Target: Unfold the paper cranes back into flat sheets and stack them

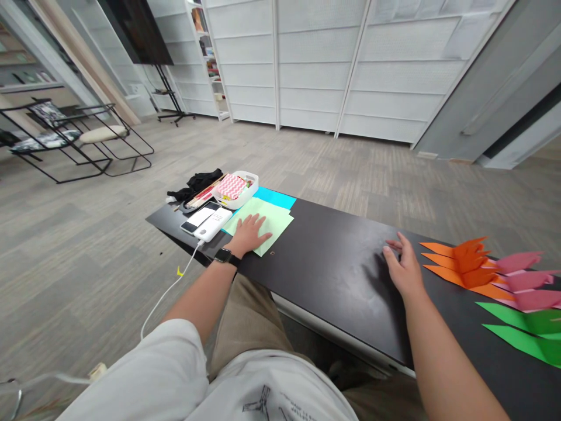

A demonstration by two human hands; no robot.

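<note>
Some pale green paper [277,220] lies under my spread left hand [249,235]; my loosely uncurled right hand [404,268] hovers above the table [324,263].

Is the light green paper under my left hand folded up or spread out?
Spread out: the light green paper lies smooth around your left hand, with corners showing. Under the hand, I cannot tell.

- Head camera: worn on the wearer's head, facing forward and down, white T-shirt [236,380] at bottom edge.
- Near field: left hand [248,235], right hand [404,266], black table [324,269], viewed from above.
- Far field: grey carpet [298,158], then white panelled wall [319,64] along top.
- Wide field; uprights lean outward at both sides.
</note>
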